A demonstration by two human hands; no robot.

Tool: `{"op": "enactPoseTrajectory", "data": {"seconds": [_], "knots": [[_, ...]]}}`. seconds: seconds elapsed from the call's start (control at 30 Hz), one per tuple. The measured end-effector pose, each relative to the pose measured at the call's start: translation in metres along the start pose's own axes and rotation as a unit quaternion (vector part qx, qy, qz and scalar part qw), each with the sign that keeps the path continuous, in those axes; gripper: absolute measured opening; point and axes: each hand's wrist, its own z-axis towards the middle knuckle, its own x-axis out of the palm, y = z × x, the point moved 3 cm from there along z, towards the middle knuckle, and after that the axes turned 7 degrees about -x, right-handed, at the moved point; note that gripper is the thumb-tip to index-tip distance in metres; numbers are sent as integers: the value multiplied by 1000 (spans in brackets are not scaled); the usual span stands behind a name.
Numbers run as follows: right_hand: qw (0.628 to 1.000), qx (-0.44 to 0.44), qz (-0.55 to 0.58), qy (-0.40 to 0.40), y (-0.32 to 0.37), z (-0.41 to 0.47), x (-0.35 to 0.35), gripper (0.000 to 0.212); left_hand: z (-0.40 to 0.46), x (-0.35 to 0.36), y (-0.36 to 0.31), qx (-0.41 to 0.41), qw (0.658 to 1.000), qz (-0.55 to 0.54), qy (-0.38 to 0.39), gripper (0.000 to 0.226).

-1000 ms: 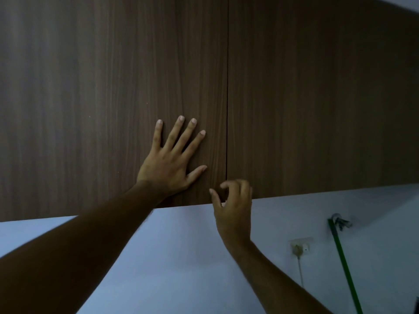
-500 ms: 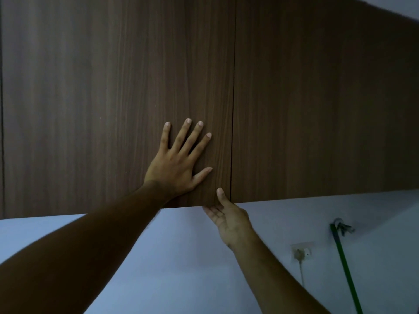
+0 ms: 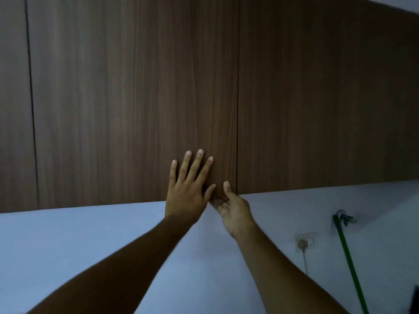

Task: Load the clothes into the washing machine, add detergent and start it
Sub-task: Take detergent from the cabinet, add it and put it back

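- Nearest to me, both forearms reach up and away from the camera, so the work is overhead on the wall cupboards, not down at any machine
- My right hand (image 3: 233,206) sits palm-up at the lower edge of the middle cabinet door (image 3: 136,109), thumb lying up the door face just left of the seam (image 3: 237,109); the fingers seem to curl under the bottom edge, pinching the door's corner between thumb and fingers
- I'd say that hold is there because the doors show no handle, so the underside lip is the only place to pull
- My left hand (image 3: 187,189) lies flat on the same door just beside the right, fingers straight and spread, holding nothing; my guess is it steadies the panel while the right gets purchase
- The door looks flush with the right cabinet door (image 3: 317,98), so the cupboard reads as closed
- Washing machine, clothes and detergent are all out of view; I judge the detergent may be behind this door, which I can't confirm
- Farther right on the pale wall (image 3: 68,245), a wall socket (image 3: 306,241) with a plug in it and a green pole (image 3: 349,264) leaning up to a tap-like fitting
- No brand, label or writing is readable anywhere
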Motion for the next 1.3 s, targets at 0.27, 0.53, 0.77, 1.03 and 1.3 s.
{"op": "enactPoseTrajectory", "data": {"seconds": [0.27, 0.53, 0.77, 1.03, 1.3], "knots": [[1000, -3, -12, -11, 6, -15, 0, 50, -7, -17, -2, 16, 999, 16, 47, 106], [1000, -9, -7, 18, 17, -40, 1, 45, -18, -32, -17, 21, 995, 93, 36, 110], [999, -17, -11, 42, 23, -61, -3, 45, -29, -46, -35, 13, 984, 172, 39, 109], [998, -48, -26, 40, 30, -96, 1, 52, -43, -68, -38, 12, 989, 148, 27, 108], [996, -81, -28, 14, 32, -131, 13, 56, -55, -93, -35, 26, 993, 111, 33, 109]]}}
